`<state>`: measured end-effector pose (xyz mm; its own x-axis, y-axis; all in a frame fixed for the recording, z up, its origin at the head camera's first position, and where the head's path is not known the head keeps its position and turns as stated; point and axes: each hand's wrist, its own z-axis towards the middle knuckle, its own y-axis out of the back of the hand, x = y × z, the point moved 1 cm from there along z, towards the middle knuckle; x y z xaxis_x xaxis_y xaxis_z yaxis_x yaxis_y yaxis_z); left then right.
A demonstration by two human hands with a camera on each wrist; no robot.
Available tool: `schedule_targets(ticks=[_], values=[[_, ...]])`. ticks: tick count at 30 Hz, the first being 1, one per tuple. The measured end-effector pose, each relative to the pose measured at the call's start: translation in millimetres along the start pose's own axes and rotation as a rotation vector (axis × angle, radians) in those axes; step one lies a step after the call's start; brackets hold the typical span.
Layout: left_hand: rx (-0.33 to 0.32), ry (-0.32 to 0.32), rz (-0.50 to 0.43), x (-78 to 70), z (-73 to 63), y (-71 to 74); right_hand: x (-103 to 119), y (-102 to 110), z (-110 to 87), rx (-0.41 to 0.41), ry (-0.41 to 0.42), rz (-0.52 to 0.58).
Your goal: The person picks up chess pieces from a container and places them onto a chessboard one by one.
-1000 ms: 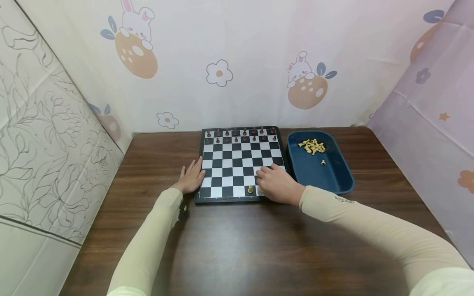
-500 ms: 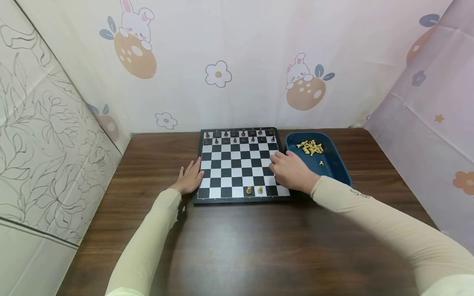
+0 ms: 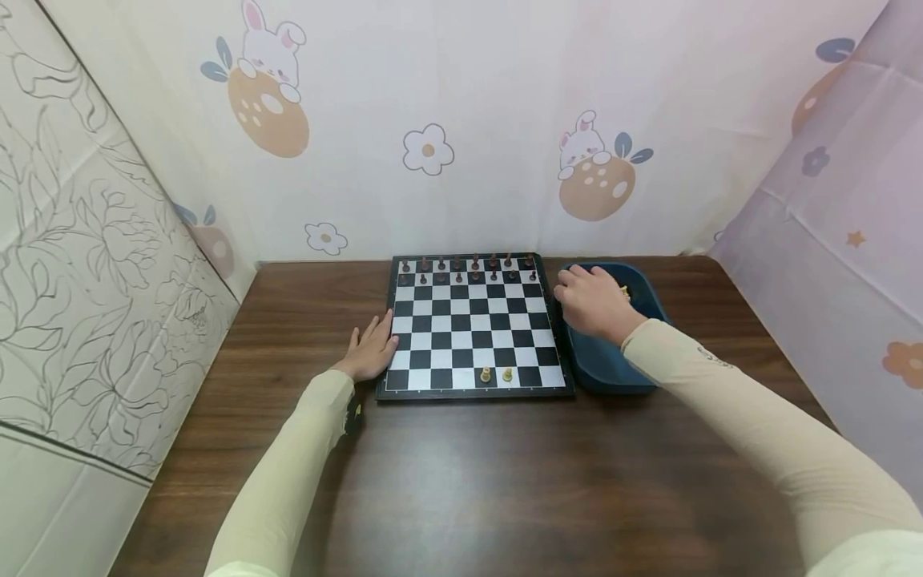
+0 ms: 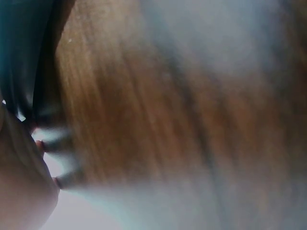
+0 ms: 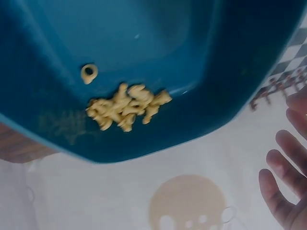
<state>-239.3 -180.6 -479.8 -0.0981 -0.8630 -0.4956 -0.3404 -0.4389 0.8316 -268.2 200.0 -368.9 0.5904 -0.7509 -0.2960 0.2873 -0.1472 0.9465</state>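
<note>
The yellow chess pieces (image 5: 127, 108) lie heaped in the blue tray (image 3: 607, 373), tangled over one another, and one loose piece (image 5: 89, 73) sits apart from the heap on the tray floor. A tangle like that is a risk, I reckon: one careless pinch and I come up with two, or flick a neighbour loose. And here's my right hand (image 3: 593, 303), over the tray's board side, fingers loosely bent and apart, no piece to be seen in them. From the head view that hand hides most of the heap, so a blind grab could well miss.

The tray sits right beside the chessboard (image 3: 472, 330); whether they touch, I can't tell. A wrist catching the rim could shove it into the board and jolt everything. On my near row stand a yellow piece (image 3: 485, 374) and its neighbour (image 3: 508, 374), small enough, I'd say, for a trailing sleeve to topple. The dark red pieces (image 3: 458, 264) fill the two far rows, tightly packed, so a bump could knock several. At the board's left edge my left hand (image 3: 369, 349) lies with fingers straight and spread, gripping nothing; too hard a push there could skew the board on the brown table (image 3: 433, 489).
</note>
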Motion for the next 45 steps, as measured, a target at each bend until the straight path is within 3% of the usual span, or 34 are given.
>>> schedule_targets(ticks=[14, 19, 35, 45], values=[[-0.009, -0.009, -0.009, -3.8, -4.5, 3.9, -48, -34, 16.8, 0.139, -0.209, 0.083], [-0.012, -0.009, -0.003, -4.3, -3.4, 2.5, -58, -47, 17.6, 0.163, -0.243, 0.099], [-0.019, -0.002, 0.005, 0.3, 1.0, -0.8, -60, -68, 13.2, 0.281, -0.335, 0.167], [-0.014, 0.003, -0.001, -2.6, -1.4, 0.2, -65, -82, 11.9, 0.28, -0.349, 0.222]])
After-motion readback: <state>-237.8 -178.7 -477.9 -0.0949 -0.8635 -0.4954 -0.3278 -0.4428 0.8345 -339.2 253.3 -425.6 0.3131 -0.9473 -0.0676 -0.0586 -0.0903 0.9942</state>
